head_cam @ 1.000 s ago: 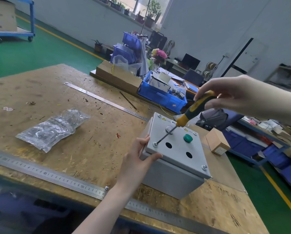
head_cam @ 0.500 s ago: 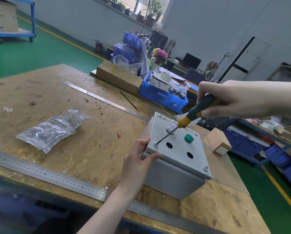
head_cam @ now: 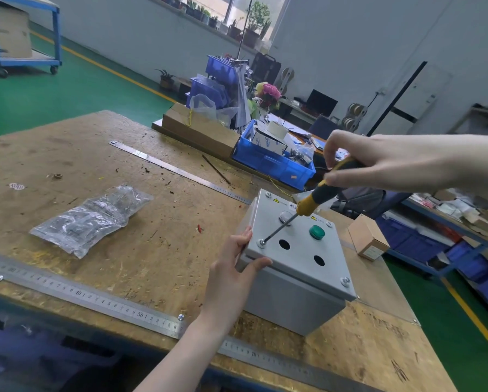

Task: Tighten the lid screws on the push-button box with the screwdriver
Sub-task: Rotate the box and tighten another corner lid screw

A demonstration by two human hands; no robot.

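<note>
A grey metal push-button box stands on the wooden workbench. Its lid carries a green button, a silver button, two open holes and a screw near each corner. My left hand grips the box's near-left corner, thumb on the front wall, fingers along the left side. My right hand holds the yellow-and-black screwdriver by its handle. The tilted shaft runs down-left, its tip seated in the near-left lid screw.
A clear plastic bag of parts lies to the left. A long steel ruler runs along the bench's front edge, another further back. A small cardboard box sits right of the push-button box. A blue bin stands behind.
My right hand's fingers have shifted round the screwdriver handle, which sits a little more towards the right. The tip stays in the same screw. My left hand and the box have not moved.
</note>
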